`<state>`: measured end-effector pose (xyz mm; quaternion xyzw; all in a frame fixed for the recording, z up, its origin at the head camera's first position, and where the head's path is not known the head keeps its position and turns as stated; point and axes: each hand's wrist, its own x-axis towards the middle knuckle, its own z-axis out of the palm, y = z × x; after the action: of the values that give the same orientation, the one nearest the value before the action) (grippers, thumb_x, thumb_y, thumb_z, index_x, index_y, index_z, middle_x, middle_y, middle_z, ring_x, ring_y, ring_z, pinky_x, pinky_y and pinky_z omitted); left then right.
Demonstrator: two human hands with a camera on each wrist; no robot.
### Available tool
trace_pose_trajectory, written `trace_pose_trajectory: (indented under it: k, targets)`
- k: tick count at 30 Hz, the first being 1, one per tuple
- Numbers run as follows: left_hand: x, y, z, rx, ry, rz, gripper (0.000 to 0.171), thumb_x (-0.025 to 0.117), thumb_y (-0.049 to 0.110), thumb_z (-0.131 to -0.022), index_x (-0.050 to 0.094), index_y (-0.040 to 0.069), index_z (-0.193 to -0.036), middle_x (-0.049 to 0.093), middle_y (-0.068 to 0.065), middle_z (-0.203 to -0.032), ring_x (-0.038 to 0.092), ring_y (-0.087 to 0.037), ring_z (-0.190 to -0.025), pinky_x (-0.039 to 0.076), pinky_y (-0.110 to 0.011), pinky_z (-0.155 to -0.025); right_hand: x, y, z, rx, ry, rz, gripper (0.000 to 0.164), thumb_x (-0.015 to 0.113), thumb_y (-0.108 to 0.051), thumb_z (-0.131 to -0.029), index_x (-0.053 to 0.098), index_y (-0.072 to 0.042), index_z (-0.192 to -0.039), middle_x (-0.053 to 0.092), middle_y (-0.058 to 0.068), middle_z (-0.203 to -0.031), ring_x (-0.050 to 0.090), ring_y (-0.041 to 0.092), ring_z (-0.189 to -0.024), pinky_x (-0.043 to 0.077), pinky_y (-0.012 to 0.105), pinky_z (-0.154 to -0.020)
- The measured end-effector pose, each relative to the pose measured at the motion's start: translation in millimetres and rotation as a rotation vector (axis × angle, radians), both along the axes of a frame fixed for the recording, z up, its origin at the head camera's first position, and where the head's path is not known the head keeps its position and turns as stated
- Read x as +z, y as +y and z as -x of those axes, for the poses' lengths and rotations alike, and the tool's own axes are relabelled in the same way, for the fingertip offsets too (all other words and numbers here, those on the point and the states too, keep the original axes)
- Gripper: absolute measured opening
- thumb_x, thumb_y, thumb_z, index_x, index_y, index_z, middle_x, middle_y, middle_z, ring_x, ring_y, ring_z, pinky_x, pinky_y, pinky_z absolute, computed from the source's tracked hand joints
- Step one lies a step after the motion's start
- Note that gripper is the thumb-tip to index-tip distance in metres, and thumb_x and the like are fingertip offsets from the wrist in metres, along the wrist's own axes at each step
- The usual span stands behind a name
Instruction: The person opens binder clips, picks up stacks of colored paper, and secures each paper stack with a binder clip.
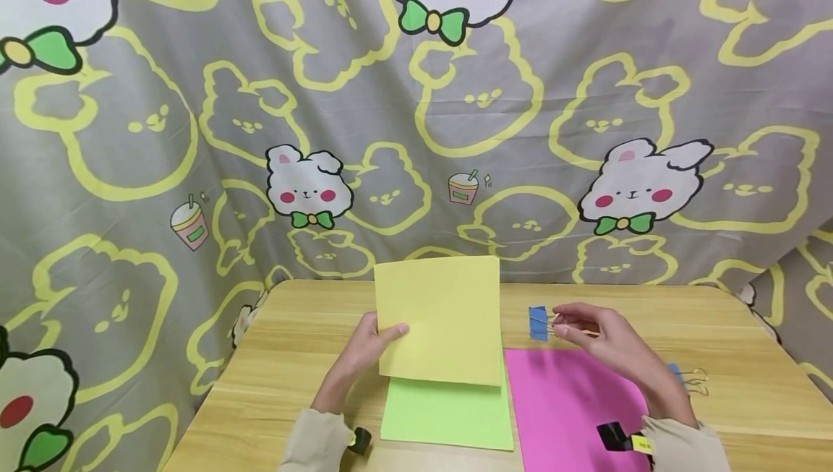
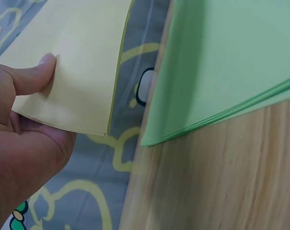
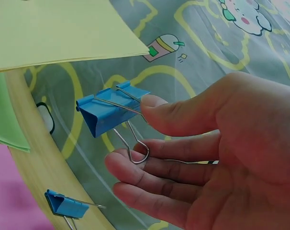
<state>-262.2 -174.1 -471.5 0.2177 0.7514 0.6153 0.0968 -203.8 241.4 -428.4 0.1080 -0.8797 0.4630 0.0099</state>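
Observation:
My left hand (image 1: 363,350) grips a small stack of yellow paper (image 1: 442,313) at its left edge, thumb on the front face. The stack is raised and tilted up, over part of the green paper (image 1: 449,414). My right hand (image 1: 608,338), to the right of the yellow stack, holds a blue binder clip (image 3: 111,110) by its silver wire handles. Its thumb lies on one handle and the fingers are behind the other. The clip's mouth points toward the yellow paper, apart from it.
Pink paper (image 1: 560,400) lies on the wooden table (image 1: 312,313) under the right forearm, beside the green stack. A second blue binder clip (image 3: 68,207) rests farther right, partly hidden by the forearm in the head view. A patterned curtain (image 1: 390,118) hangs behind the table.

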Motion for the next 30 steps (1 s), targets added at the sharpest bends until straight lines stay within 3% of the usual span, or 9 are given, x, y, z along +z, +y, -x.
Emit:
trace_pose_trajectory:
  k: [11,19,26,30]
  targets:
    - [-3.4,8,-1.6,-0.020,0.016,-0.002,0.034,0.057,0.009,-0.105,0.058,-0.007,-0.134,0.069,-0.022,-0.121,0.069,-0.027,-0.106,0.056,-0.032,-0.093,0.1,-2,1.0,0.039,-0.018,0.077,0.038,0.067,-0.024,-0.102,0.064,0.002,-0.129,0.073,0.014,-0.114,0.071,0.019,-0.100,0.057,0.030,-0.085]
    - [-4.8,14,-2.2,-0.026,0.001,-0.022,0.033,0.058,0.010,-0.105,0.059,-0.006,-0.134,0.069,-0.019,-0.123,0.067,-0.024,-0.110,0.053,-0.031,-0.096,-1.1,-4,2.2,0.087,-0.012,0.111,0.028,0.067,-0.019,-0.101,0.066,0.001,-0.121,0.073,0.010,-0.106,0.072,0.026,-0.094,0.059,0.035,-0.081]
    - [-3.3,18,-4.2,-0.025,0.000,-0.025,0.035,0.058,0.008,-0.105,0.057,-0.006,-0.136,0.068,-0.021,-0.125,0.067,-0.023,-0.109,0.054,-0.031,-0.096,-3.4,-5,3.6,0.120,0.035,0.154,0.025,0.066,-0.012,-0.101,0.065,0.006,-0.119,0.072,0.013,-0.107,0.071,0.019,-0.091,0.060,0.034,-0.078]
    - [-2.8,19,-5.1,-0.031,0.000,-0.027,0.035,0.057,0.008,-0.105,0.056,-0.006,-0.137,0.067,-0.020,-0.127,0.065,-0.025,-0.114,0.052,-0.031,-0.099,-5.4,-6,4.4,0.125,0.029,0.175,0.025,0.066,-0.011,-0.101,0.065,0.006,-0.118,0.072,0.014,-0.107,0.071,0.022,-0.090,0.060,0.034,-0.077]
